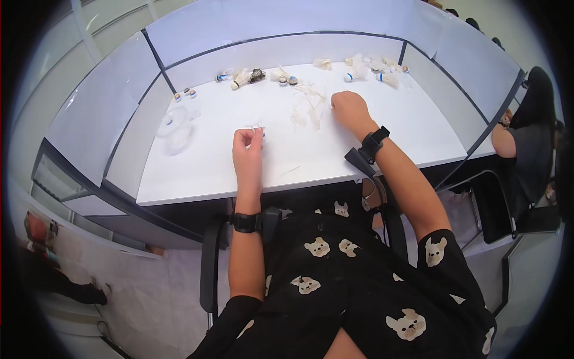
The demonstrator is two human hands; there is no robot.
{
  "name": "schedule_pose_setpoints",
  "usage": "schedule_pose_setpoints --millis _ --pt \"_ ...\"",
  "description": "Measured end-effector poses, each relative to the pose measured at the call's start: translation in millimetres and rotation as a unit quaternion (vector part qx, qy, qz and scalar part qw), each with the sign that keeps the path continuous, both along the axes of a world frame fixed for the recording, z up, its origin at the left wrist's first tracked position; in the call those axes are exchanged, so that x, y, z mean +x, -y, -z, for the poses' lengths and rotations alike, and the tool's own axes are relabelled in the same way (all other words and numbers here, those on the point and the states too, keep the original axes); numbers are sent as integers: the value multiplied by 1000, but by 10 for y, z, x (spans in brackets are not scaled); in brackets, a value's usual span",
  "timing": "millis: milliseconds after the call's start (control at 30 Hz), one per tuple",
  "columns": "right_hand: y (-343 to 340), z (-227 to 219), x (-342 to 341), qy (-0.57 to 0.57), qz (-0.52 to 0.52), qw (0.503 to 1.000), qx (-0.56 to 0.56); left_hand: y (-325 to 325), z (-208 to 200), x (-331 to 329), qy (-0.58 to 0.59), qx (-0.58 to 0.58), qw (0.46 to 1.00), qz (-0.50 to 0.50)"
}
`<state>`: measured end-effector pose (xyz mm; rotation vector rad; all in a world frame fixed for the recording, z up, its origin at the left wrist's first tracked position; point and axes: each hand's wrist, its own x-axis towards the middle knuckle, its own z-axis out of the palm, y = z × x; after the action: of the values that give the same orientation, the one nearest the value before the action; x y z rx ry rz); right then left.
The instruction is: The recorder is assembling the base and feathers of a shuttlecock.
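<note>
My left hand (pixel 246 142) is above the front left of the white table, with thumb and fingers pinched on a partly stripped shuttlecock (pixel 257 126). Thin pale stalks and a bit of blue show past my fingertips; the rest is hidden. Farther right, my right hand (pixel 350 109) is closed with its knuckles up, and whatever its fingers hold cannot be made out. Just left of it lies a loose spread of torn pale feathers (pixel 309 106). A thin feather strand (pixel 290 172) rests near the table's front edge, between my forearms.
Shuttlecocks (pixel 354 75) and feather scraps (pixel 323 64) line the back of the table (pixel 227 173), beside a dark crumpled clump (pixel 257 75). Several small corks (pixel 192 94) sit at the left, behind clear plastic pieces (pixel 174 122). Low partition walls (pixel 287 51) surround the table. A person (pixel 526 143) sits at the right.
</note>
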<state>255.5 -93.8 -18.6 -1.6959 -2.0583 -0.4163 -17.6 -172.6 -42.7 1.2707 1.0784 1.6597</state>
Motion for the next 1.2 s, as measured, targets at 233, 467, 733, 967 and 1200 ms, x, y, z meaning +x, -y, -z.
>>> schedule_pose_setpoints --millis 233,467,733,967,1200 --pt "-152 -147 -298 -113 0 993 -39 30 -3 43 -6 35 999 28" --pt "-344 -111 -431 -87 50 983 -152 78 -61 63 -27 27 998 46" --pt "-223 -521 -636 73 -1 958 -276 29 -12 33 -79 35 995 40" --pt "-569 -78 -632 -192 -106 969 -113 78 -42 49 -80 14 996 22" --pt "-456 -45 -744 -511 -275 778 -239 116 -108 139 -95 -13 995 -18"
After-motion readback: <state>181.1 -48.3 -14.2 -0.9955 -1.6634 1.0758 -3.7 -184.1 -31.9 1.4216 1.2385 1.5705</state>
